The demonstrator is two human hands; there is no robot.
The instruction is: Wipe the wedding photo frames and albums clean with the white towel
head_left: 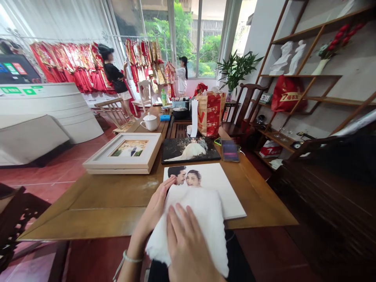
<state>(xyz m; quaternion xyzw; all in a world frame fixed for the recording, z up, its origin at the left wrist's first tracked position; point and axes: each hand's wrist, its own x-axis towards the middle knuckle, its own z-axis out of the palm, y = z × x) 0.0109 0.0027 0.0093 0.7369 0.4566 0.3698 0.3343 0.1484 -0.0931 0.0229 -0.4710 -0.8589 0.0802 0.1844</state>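
Observation:
A white photo panel (226,188) printed with two smiling people lies at the table's near edge. Spread over its lower part is a fluffy white cloth (205,207), which hangs down past the edge toward me. My right hand (188,239) rests flat on the cloth, fingers stretched out; its palm side is hidden. At the panel's left side, my left hand (158,201) has its fingers extended along the picture, the tips touching near the printed head. A pale cord circles the left wrist.
A dark photo panel (190,150), a white framed picture (123,150) and a phone (230,150) lie beyond. Behind stand a lidded white cup (149,122) and a red-patterned paper bag (210,113). Two people stand by racks of red garments (73,66). Shelves (308,74) rise at right.

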